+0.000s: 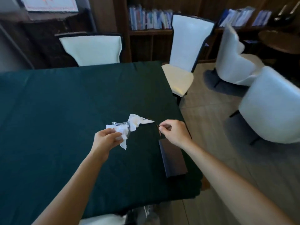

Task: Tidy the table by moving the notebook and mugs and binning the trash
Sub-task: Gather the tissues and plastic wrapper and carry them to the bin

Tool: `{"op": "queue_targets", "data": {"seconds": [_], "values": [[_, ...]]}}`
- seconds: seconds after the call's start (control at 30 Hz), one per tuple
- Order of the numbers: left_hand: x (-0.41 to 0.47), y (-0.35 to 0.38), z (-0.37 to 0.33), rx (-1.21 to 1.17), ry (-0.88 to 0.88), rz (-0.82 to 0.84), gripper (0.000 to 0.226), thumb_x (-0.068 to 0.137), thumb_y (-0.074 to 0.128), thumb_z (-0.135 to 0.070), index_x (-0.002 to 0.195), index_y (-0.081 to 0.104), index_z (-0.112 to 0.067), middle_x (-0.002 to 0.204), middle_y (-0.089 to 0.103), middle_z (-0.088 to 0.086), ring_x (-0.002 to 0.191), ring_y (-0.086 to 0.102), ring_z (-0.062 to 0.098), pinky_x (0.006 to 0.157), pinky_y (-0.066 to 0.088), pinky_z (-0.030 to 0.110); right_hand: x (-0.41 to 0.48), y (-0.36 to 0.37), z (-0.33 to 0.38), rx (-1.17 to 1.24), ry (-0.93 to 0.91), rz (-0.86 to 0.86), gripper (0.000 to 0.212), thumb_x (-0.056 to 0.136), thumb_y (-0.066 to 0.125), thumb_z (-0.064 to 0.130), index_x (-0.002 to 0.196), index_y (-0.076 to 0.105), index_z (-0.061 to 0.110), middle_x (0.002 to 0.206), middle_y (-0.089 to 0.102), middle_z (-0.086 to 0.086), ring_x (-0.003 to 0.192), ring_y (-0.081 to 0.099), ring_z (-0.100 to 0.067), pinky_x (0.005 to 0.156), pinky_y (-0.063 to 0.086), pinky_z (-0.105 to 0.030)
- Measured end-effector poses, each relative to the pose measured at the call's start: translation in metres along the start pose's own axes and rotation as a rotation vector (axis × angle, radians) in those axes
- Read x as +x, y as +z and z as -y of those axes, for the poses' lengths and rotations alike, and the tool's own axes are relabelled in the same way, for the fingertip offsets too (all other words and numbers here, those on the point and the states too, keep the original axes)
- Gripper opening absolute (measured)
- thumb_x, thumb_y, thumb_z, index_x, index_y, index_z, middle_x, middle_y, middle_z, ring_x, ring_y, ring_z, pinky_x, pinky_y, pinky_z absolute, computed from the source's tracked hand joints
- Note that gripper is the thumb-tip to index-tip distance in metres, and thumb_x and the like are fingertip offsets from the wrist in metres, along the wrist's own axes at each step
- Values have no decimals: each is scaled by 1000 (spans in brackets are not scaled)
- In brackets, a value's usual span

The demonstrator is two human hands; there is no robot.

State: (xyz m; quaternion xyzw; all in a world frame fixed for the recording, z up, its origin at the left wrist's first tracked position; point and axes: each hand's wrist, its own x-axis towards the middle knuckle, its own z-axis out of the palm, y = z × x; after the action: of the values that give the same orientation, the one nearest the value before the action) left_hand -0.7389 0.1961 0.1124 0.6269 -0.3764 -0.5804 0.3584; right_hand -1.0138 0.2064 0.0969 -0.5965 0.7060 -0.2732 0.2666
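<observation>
Left hand (pixel 108 138) raised above the table (pixel 48 111), fingers closed round a bundle of trash: crumpled white tissue (pixel 125 135) with a clear plastic cup (pixel 121 125) lying on its side in the grip. A second white tissue piece (pixel 138 120) sticks out beyond the cup toward the right hand (pixel 174 133). Right hand curled, thumb and forefinger pinched together; whether anything is between them cannot be told. Dark green cloth covers the table. Dark notebook (pixel 172 158) lies closed near the table's right edge, just below the right hand. White-backed chairs (pixel 191 39) around the table; bookshelf (pixel 151 20) behind.
</observation>
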Motion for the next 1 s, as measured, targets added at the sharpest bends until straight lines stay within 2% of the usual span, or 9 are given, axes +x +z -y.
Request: {"op": "queue_targets", "data": {"seconds": [0.17,0.27,0.37,0.5,0.63,0.7,0.8,0.9,1.0], "values": [[53,-13,9,-42,-67,-90,7,92,66,6,94,66,0,93,55,15,83,63,25,87,66,33,79,51,4,-35,34,148,17,90,66,23,95,81,16,92,80,1,88,72,-16,82,56,-29],[74,-17,16,-72,-113,-120,9,91,68,4,95,66,-4,93,51,12,86,58,26,96,62,39,114,87,3,-82,74,258,21,88,61,24,88,76,9,90,77,-5,90,71,-27,79,58,-38],[88,-18,18,-71,-161,-147,5,89,71,1,91,67,2,91,54,12,88,56,25,103,56,47,142,116,2,-169,102,343,30,91,61,26,116,70,12,117,71,-6,111,66,-28,91,55,-39],[103,-22,15,-41,-198,-205,46,66,79,-23,91,63,12,86,59,8,85,53,22,85,45,42,167,145,-1,-261,107,388,45,96,60,28,139,55,13,133,58,-9,124,57,-29,97,46,-37],[111,-27,21,-100,-220,-245,44,66,75,-16,94,62,16,84,59,9,83,55,22,88,55,43,173,164,-7,-297,112,422,38,96,59,33,128,59,14,125,59,-8,115,60,-27,89,46,-35],[112,-30,25,-112,-202,-275,29,76,76,-6,92,65,15,81,63,11,80,59,23,92,58,45,175,168,-7,-266,115,421,27,93,61,28,116,65,15,117,64,-6,107,63,-26,86,50,-36],[112,-34,32,-78,-190,-352,3,90,69,5,87,70,6,73,69,5,73,63,19,79,58,33,180,172,-5,-214,121,441,12,89,62,16,89,71,8,94,74,-7,90,69,-28,77,55,-40],[111,-35,31,-63,-179,-391,6,91,67,7,85,67,9,65,66,1,59,63,8,71,55,26,182,171,-2,-122,101,449,12,88,62,16,87,73,11,90,76,-3,89,71,-25,81,59,-41],[111,-31,25,-93,-165,-422,13,91,68,6,79,69,2,58,66,-8,55,63,0,72,55,26,182,157,19,112,109,402,8,87,72,22,93,78,21,90,77,7,88,71,-12,83,58,-30]]}}
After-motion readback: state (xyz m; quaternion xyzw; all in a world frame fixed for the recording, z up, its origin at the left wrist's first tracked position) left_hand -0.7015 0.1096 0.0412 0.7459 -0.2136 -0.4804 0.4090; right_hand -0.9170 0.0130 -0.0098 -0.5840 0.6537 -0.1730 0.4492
